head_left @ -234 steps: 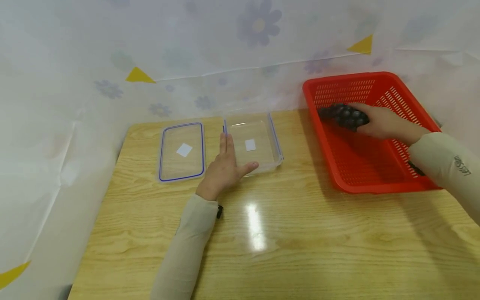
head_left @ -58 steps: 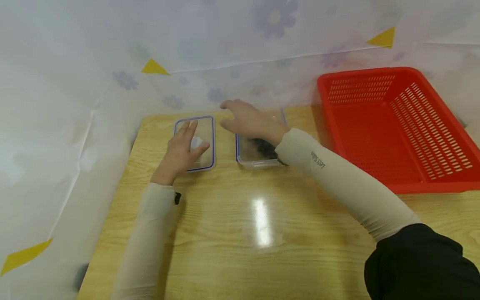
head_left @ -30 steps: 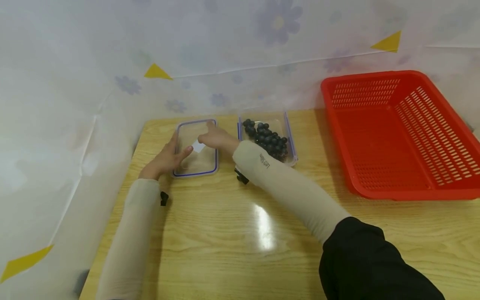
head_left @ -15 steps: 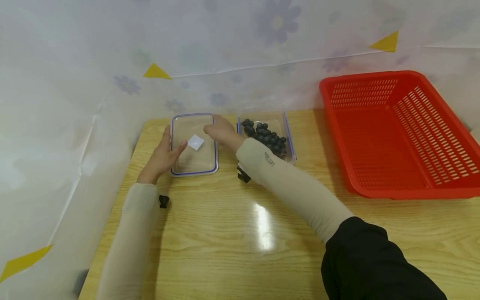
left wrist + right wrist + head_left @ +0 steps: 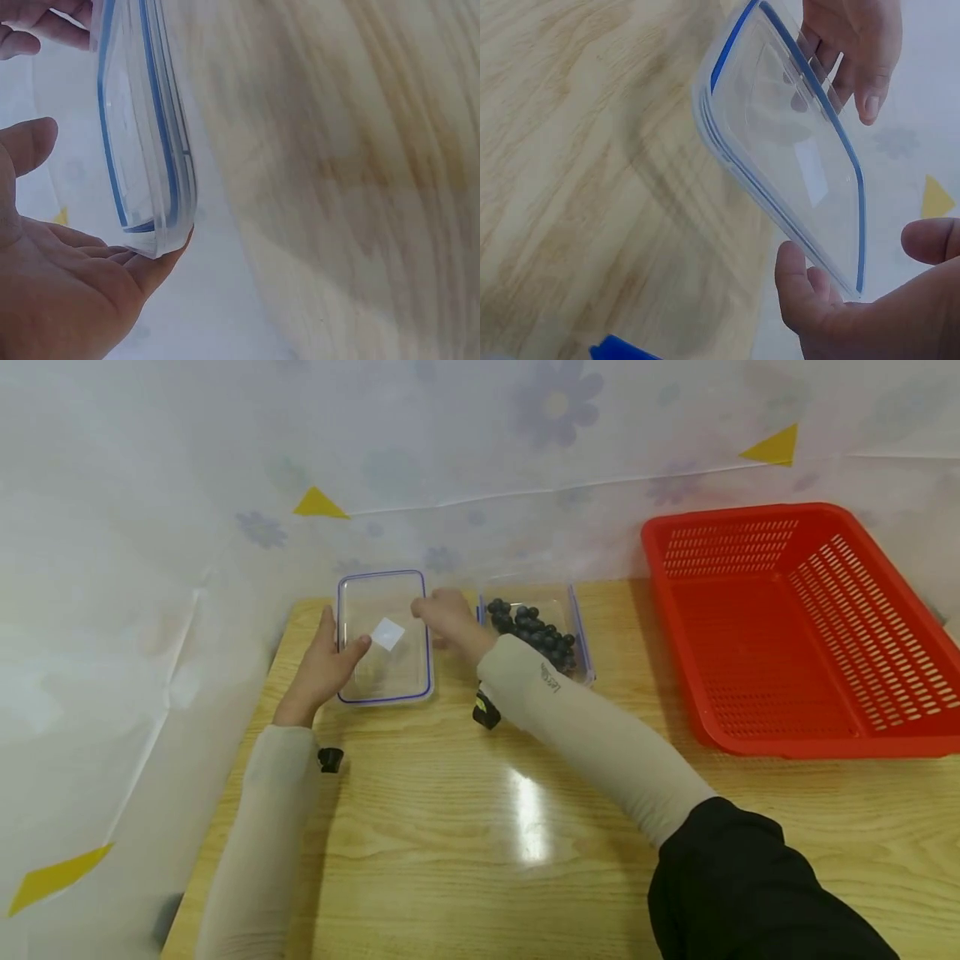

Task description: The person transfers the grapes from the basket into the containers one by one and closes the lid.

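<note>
A clear rectangular lid [image 5: 384, 639] with a blue rim and a white sticker is held off the table, tilted. My left hand [image 5: 333, 647] grips its left edge, thumb on top. My right hand [image 5: 438, 610] holds its right edge. In the left wrist view the lid [image 5: 146, 127] rests edge-on against my left palm [image 5: 67, 300]. The right wrist view shows the lid [image 5: 795, 150] pinched between my right hand [image 5: 855, 315] and the left hand [image 5: 855, 45]. Just right of the lid, a clear container [image 5: 577, 647] holds a bunch of dark grapes [image 5: 534, 631].
A red slotted basket [image 5: 795, 618] sits at the right of the wooden table [image 5: 525, 827]. A floral plastic sheet [image 5: 225, 485] hangs behind and to the left. Small black wrist cameras [image 5: 330, 760] sit on both sleeves.
The right hand carried the grapes from the basket into the container, then joined the left hand at the lid. Both hands have lifted the lid off the table and tilted it.
</note>
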`<state>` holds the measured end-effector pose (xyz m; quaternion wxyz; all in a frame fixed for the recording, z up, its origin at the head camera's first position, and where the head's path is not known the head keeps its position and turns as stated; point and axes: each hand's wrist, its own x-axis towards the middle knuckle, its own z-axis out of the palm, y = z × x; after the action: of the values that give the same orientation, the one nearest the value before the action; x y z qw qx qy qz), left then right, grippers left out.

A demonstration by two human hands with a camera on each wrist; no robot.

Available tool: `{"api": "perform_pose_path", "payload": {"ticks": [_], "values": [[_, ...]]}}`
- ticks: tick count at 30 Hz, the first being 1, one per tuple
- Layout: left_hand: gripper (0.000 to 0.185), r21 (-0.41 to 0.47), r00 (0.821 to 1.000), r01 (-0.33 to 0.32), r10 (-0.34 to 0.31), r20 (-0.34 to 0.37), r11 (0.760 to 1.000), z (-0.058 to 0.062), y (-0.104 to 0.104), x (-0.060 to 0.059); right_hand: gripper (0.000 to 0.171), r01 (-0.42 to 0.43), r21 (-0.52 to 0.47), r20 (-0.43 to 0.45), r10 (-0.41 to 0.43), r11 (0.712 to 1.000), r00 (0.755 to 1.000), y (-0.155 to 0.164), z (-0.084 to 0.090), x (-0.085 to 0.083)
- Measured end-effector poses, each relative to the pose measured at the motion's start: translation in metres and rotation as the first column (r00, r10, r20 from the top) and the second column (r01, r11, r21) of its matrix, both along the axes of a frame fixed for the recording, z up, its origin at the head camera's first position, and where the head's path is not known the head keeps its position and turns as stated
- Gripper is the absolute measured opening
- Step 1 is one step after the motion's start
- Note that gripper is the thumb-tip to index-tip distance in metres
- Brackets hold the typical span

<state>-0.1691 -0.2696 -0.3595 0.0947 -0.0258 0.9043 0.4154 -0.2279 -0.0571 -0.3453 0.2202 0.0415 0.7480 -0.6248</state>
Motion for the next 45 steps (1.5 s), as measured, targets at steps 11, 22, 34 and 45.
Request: {"api": "perform_pose_path", "payload": {"ticks": [11, 22, 34, 45], "values": [[0.095, -0.001, 0.994, -0.028, 0.028, -0.103, 1.0, 0.024, 0.019, 0.006, 0.034, 0.059, 0.009, -0.082, -0.058, 0.998, 0.995, 0.014, 0.024, -0.003], [0.093, 0.107, 0.98, -0.033, 0.053, -0.193, 0.994, 0.044, 0.04, 0.016, 0.051, 0.125, -0.081, -0.11, -0.133, 0.989, 0.985, 0.037, 0.055, 0.006], [0.095, 0.265, 0.924, 0.018, 0.085, -0.374, 0.964, 0.049, 0.061, 0.018, 0.052, 0.197, -0.126, -0.305, -0.226, 0.972, 0.925, 0.054, 0.072, 0.026], [0.096, 0.512, 0.883, 0.166, 0.104, -0.458, 0.843, 0.052, 0.077, 0.024, 0.043, 0.133, -0.146, -0.541, -0.192, 0.98, 0.819, 0.085, 0.077, 0.043]]}}
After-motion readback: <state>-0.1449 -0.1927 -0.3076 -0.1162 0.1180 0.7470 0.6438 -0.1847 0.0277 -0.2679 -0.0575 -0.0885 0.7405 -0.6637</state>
